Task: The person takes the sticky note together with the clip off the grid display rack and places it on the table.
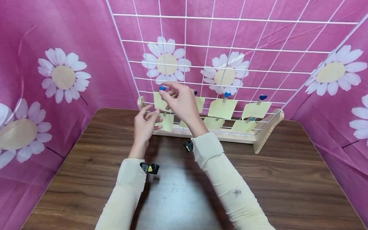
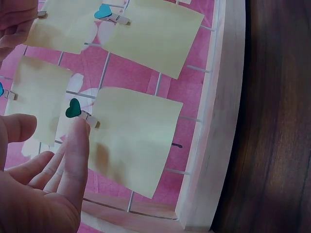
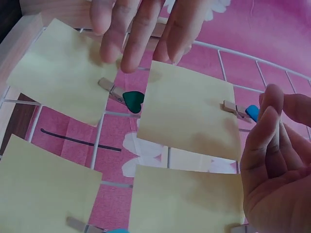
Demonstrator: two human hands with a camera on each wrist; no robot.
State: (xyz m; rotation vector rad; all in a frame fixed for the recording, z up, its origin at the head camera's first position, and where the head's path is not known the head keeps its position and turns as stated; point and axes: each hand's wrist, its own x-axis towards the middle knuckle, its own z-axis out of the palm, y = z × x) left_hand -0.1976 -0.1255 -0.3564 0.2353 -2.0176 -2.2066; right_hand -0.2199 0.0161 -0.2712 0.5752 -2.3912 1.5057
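Observation:
My right hand (image 1: 184,102) pinches a small clothespin with a blue heart (image 3: 251,112) between thumb and index finger. This clothespin is on the upper edge of a pale yellow sticky note (image 1: 160,101) at the left of the white wire grid (image 1: 224,67). My left hand (image 1: 145,124) is below and left of it, fingers loosely extended and thumb apart. Its fingertip is at a clothespin with a green heart (image 2: 73,108), which is on a lower note (image 2: 133,145); whether they touch I cannot tell.
More notes hang in two rows, including an upper one (image 1: 222,109) under a blue heart clothespin (image 1: 227,95) and another (image 1: 256,110) at the right. The grid stands in a wooden base (image 1: 235,138) on a brown wooden table (image 1: 293,179). Pink flowered cloth (image 1: 115,64) surrounds it.

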